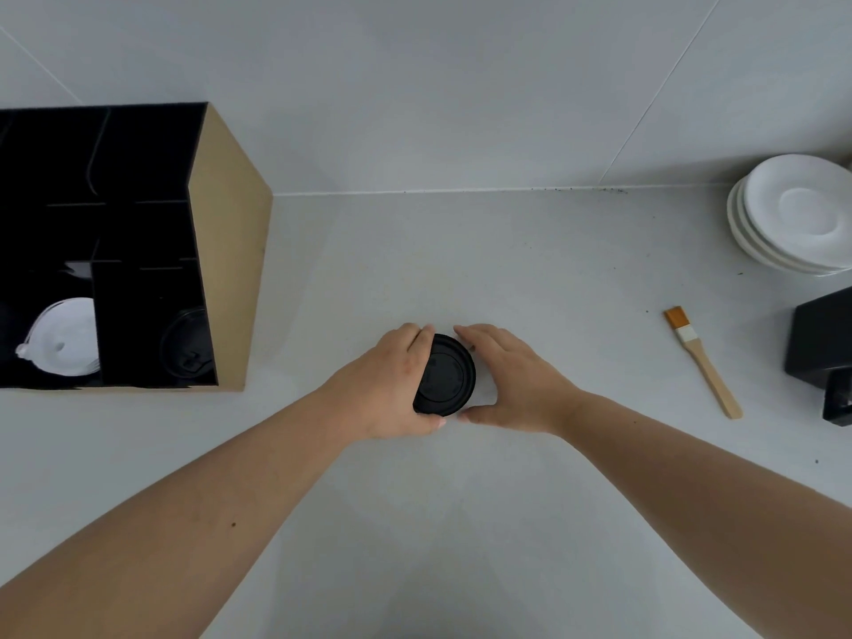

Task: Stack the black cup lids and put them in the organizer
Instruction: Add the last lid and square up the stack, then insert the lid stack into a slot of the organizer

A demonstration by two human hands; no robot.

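Pale grey desk (530, 279) runs back to a tiled wall. Both my hands cup the black cup lids (447, 375) at its middle: my left hand (392, 385) curls round their left edge, gripping, thumb under the near rim; my right hand (511, 380) is half open, fingers arched beside the right edge, touching or nearly so. At the far left stands the organizer (230, 269), with white lids (62, 336) and a black lid (186, 343) in its front compartments. White plates (793, 214) and a brush (701, 357) lie to my right.
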